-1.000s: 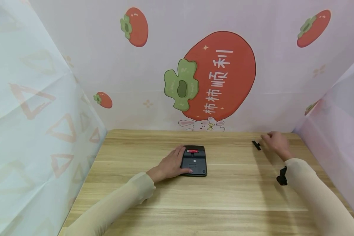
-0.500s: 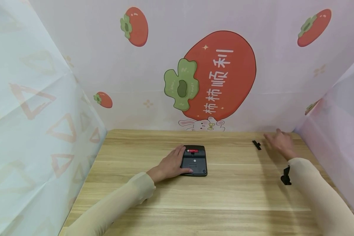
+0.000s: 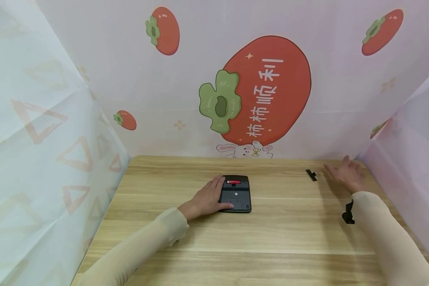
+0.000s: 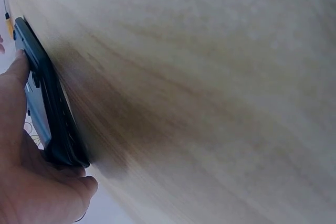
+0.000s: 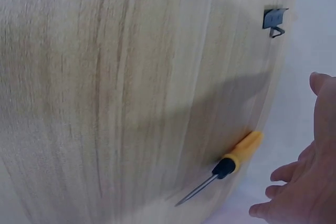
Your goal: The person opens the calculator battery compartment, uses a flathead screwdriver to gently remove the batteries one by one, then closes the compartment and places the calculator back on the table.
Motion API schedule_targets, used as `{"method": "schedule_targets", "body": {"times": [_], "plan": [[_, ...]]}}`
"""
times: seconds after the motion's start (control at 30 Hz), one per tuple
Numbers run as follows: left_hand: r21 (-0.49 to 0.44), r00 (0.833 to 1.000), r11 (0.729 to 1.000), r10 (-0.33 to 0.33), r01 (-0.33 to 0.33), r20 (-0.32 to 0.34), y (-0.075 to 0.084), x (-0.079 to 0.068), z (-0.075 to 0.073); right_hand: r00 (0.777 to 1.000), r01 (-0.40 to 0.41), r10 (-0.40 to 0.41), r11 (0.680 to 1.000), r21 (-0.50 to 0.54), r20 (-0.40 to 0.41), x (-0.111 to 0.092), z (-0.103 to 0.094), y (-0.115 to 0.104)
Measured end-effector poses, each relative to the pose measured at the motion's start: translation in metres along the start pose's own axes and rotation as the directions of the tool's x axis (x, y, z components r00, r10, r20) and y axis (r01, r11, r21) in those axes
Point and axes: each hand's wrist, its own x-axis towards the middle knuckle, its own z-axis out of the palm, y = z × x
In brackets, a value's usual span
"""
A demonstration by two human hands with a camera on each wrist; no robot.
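Note:
A dark calculator (image 3: 239, 202) lies face down on the wooden table, a red battery (image 3: 233, 182) showing in its uncovered compartment. My left hand (image 3: 208, 198) holds its left side, fingers at the far edge and thumb on the near part of the back. The left wrist view shows that grip (image 4: 31, 166) from the side. Toward the back right corner, my right hand (image 3: 347, 174) hovers with fingers spread and nothing held. Beneath it, a yellow-handled screwdriver (image 5: 239, 156) shows in the right wrist view; the hand hides it in the head view. The small black battery cover (image 3: 311, 174) lies left of that hand.
A wall sheet with persimmon prints (image 3: 268, 91) rises along the table's back edge. Pale sheets stand at the left (image 3: 39, 159) and right (image 3: 411, 159). A black wrist mount (image 3: 348, 214) hangs at my right cuff.
My right hand has moved a little to the right, away from the battery cover, and its fingers have spread. My left hand and the calculator stay in place.

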Motion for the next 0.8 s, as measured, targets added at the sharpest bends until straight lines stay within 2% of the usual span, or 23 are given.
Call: {"method": "schedule_targets", "body": {"times": [0.2, 0.57, 0.8], "plan": [[0.000, 1.000, 1.000, 0.006, -0.006, -0.002, -0.001, 0.001, 0.001, 0.999, -0.053, 0.053, 0.998, -0.021, 0.010, -0.001, 0.003, 0.006], [0.004, 1.000, 1.000, 0.008, -0.008, 0.003, -0.001, 0.000, -0.001, 0.988, -0.127, 0.122, 0.991, 0.050, 0.092, 0.000, 0.011, 0.015], [0.019, 1.000, 1.000, 0.007, -0.007, 0.011, -0.001, 0.001, -0.001, 0.981, -0.171, 0.163, 0.983, 0.061, 0.109, 0.002, 0.018, 0.019]]}}
